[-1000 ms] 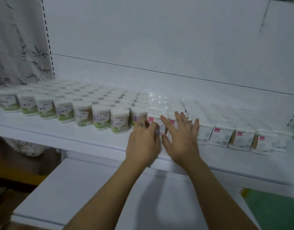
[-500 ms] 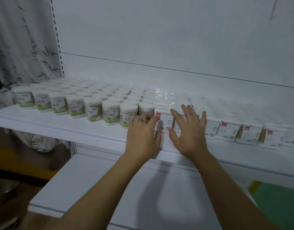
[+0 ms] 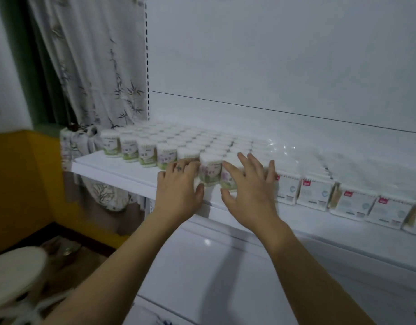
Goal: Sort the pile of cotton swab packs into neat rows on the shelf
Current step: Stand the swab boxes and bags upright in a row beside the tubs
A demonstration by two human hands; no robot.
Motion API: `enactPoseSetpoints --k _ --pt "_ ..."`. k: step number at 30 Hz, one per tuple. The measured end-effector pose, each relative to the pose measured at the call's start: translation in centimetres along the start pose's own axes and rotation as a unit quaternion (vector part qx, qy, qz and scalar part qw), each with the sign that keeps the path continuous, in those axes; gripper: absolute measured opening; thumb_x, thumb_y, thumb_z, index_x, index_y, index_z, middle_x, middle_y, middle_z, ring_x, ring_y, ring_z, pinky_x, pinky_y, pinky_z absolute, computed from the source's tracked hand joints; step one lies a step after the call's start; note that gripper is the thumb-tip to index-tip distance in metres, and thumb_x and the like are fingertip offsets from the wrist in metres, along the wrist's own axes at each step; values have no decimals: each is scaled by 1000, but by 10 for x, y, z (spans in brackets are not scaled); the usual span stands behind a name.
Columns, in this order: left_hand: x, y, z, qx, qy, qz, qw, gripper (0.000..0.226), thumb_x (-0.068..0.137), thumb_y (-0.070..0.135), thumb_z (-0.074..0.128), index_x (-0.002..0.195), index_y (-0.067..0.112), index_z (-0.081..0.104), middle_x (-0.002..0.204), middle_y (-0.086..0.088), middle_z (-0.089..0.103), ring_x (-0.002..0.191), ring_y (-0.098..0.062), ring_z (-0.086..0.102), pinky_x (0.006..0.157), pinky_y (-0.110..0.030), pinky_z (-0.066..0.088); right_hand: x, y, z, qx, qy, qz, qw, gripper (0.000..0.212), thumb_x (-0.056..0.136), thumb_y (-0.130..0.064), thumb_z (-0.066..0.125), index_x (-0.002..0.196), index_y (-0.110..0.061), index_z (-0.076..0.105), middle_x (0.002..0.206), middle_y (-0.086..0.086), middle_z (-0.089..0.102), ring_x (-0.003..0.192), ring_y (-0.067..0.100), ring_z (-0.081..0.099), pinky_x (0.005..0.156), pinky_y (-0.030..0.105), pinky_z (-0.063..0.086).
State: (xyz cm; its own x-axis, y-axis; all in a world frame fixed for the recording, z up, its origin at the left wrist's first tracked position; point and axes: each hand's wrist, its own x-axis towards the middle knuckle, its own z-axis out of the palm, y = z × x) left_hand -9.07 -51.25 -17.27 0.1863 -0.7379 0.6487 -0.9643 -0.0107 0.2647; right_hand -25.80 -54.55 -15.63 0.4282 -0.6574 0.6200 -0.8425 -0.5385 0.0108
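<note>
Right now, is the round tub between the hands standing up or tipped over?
Standing up. The round tub has its white top uppermost and its label facing front.

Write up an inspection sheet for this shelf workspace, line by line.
Surface: white shelf, with a bare strip along its front edge.
Job's things: round swab tubs stand in rows at the left; flat red-tagged packs stand in rows at the right.
Clutter: patterned bundle at the shelf's left end; cannot tell what it is.
Grips: left hand and right hand are both open, fingers touching the front tubs.
Cables: nothing seen.
Surroundings: bamboo-print curtain, yellow wall, lower shelf, blurred white round object.
</note>
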Motion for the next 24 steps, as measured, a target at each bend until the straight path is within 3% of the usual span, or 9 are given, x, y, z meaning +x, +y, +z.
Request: enactPoseSetpoints --k 6,14,24 --pt "3 -23 -5 30 -12 -9 999 50 89 38 59 136 24 48 139 -1 48 128 -27 38 95 -42 33 11 -16 2 -8 -40 -14 999 60 93 -49 47 149 -37 28 162 0 12 150 21 0 115 55 -15" --pt "14 -46 -15 67 -9 -44 997 47 91 42 57 135 26 48 141 1 47 129 -24 36 98 -42 31 41 -27 13 25 -35 -70 997 60 94 -50 47 149 -34 30 161 2 18 149 22 3 113 56 -19" --pt "26 -83 -50 134 -23 -141 981 49 93 46 54 138 31 43 147 3 41 136 -22 30 108 -46 26 78 -61 26 106 8 -131 986 54 90 -44 57 141 -28 47 152 6 39 146 27 22 112 62 -14"
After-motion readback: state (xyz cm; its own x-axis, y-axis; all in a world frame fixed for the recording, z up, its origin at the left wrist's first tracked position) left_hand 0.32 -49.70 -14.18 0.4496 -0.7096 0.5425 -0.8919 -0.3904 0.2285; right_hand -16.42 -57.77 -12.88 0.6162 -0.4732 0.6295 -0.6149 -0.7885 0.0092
